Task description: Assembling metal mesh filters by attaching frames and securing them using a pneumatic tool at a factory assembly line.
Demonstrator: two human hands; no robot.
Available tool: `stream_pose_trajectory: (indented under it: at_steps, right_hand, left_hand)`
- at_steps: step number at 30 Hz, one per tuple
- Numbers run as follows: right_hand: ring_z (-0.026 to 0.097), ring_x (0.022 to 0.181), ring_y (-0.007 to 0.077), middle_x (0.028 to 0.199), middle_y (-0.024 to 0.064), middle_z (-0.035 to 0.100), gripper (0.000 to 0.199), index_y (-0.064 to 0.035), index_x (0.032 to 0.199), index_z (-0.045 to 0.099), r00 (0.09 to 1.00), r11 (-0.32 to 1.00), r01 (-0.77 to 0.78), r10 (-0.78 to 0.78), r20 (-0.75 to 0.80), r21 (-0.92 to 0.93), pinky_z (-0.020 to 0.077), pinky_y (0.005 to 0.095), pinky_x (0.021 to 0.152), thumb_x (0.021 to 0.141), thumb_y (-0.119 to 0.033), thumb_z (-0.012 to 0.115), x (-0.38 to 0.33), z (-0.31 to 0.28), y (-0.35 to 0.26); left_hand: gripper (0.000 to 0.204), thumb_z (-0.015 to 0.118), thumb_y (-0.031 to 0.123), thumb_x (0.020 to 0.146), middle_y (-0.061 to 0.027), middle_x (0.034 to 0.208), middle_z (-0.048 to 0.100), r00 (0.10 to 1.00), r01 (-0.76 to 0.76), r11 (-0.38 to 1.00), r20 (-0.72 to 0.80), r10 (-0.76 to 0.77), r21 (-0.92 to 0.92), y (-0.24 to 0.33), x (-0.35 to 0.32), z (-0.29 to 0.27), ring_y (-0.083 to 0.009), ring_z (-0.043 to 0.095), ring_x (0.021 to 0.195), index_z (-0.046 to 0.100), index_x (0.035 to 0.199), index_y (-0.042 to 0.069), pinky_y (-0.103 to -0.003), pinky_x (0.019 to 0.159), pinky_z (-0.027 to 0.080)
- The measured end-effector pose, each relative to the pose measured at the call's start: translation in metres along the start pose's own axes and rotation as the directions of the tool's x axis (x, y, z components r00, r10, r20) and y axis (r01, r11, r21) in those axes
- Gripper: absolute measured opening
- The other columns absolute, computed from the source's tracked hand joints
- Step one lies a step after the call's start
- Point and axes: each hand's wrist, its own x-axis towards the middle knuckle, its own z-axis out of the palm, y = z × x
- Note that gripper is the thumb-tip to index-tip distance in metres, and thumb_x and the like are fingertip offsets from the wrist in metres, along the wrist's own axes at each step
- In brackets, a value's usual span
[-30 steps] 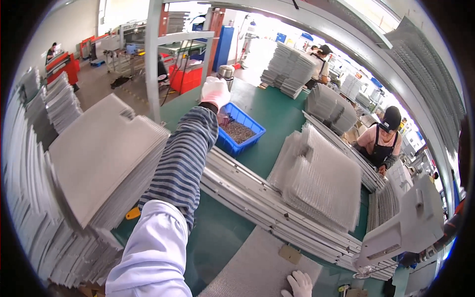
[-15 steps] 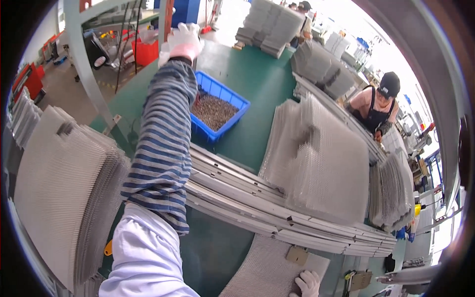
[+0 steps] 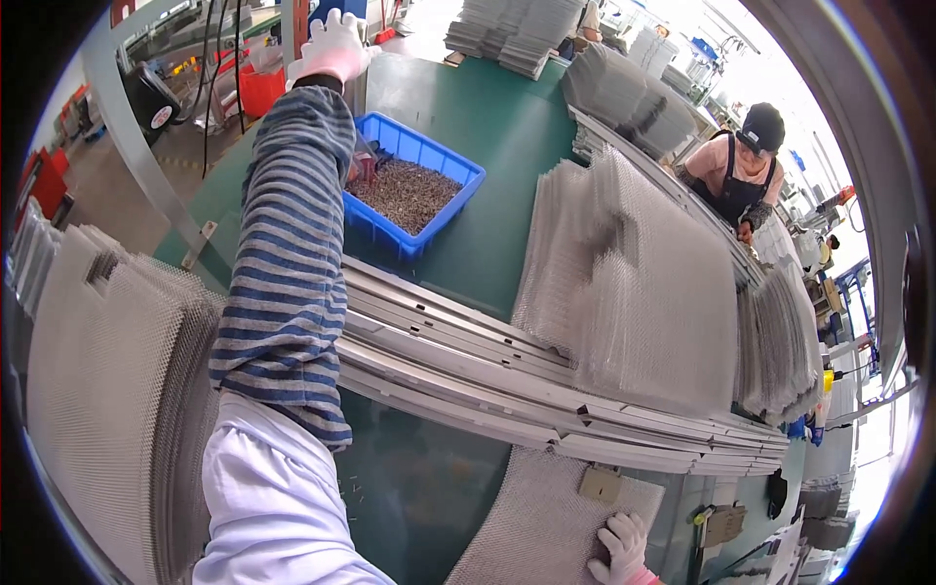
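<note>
Fingers (image 3: 336, 39) (left hand (image 3: 331, 49)) cut off

White gloves on left hand (image 3: 331, 44) and right hand (image 3: 624, 548); striped oversleeve, white sleeve.

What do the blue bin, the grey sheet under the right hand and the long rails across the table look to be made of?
Blue bin: likely moulded plastic, with a smooth, even colour and thick rim. Grey sheet under the right hand: apparently expanded or woven metal mesh, with a fine grid texture and dull silver tone. Long rails: probably sheet metal, with pale grey, folded edges and a faint sheen.
</note>
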Motion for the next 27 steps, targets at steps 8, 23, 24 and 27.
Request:
stream_pose_trajectory:
  at_steps: [8,23,24,27]
  right_hand:
    - [0.037,0.131,0.0415,0.138,0.0201,0.044,0.068,-0.0036,0.13,0.049,1.0,1.0,0.008,-0.008,0.004,-0.02,0.0244,0.0599,0.111,0.071,-0.031,0.067,0.002,-0.001,0.002]
    - [0.036,0.132,0.0418,0.138,0.0207,0.043,0.068,-0.0035,0.131,0.048,1.0,1.0,-0.013,0.013,0.018,-0.025,0.0236,0.0598,0.111,0.071,-0.031,0.067,-0.001,-0.002,-0.002]
    - [0.036,0.133,0.0417,0.139,0.0205,0.043,0.067,-0.0036,0.131,0.048,1.0,1.0,-0.019,0.019,0.017,-0.025,0.0235,0.0596,0.111,0.072,-0.031,0.066,-0.001,-0.003,-0.003]
    - [0.037,0.132,0.0415,0.139,0.0202,0.043,0.066,-0.0039,0.131,0.049,1.0,0.999,-0.002,0.001,-0.009,-0.033,0.024,0.059,0.111,0.073,-0.031,0.066,0.0,-0.006,-0.004]
  left_hand:
    - [0.059,0.068,0.049,0.082,-0.0135,0.127,0.055,0.996,-0.054,0.997,0.074,0.05,0.052,-0.003,0.004,-0.034,-0.0337,0.059,0.114,0.055,0.13,0.016,-0.043,0.094,0.05]
    - [0.078,0.08,0.043,0.069,-0.0172,0.134,0.049,0.961,0.063,0.977,0.276,-0.004,-0.204,-0.02,0.009,-0.034,-0.0342,0.054,0.121,0.047,0.133,0.013,-0.043,0.099,0.048]
    - [0.078,0.08,0.042,0.068,-0.0178,0.133,0.049,0.958,0.066,0.984,0.285,-0.016,-0.167,-0.013,0.006,-0.039,-0.0344,0.054,0.122,0.048,0.132,0.012,-0.042,0.099,0.048]
    - [0.072,0.08,0.037,0.068,-0.019,0.132,0.049,0.916,0.014,0.997,0.4,0.02,-0.081,0.003,0.009,-0.058,-0.0351,0.054,0.121,0.051,0.129,0.012,-0.041,0.099,0.048]
